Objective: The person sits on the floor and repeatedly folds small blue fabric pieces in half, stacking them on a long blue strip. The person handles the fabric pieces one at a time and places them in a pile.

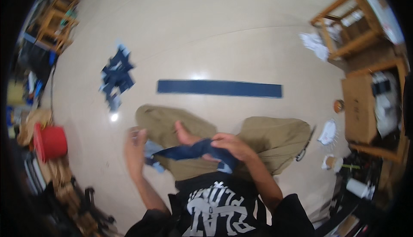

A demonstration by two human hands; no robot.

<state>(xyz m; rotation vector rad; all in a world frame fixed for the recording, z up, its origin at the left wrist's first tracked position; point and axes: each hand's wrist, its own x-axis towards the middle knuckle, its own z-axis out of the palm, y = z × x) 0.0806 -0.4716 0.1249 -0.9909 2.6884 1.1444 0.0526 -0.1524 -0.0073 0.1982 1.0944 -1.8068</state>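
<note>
The right hand [232, 146] is closed over 1 end of a dark blue cloth strip [189, 150], which runs from under its fingers leftward across the lap toward the left hand [134, 146]. The left hand pinches the strip's far end together with a paler scrap [151, 150], though blur hides its exact finger spread. Stretched between the 2 hands, the strip looks twisted near the right hand, so it may bunch or fold unevenly there. The left hand's grip seems light, and the end could slip and drop beside the knee. Ahead of both hands, a long blue strip [219, 88] lies flat on the floor [206, 35], with a pile of blue pieces [117, 77] forward of the left hand.
</note>
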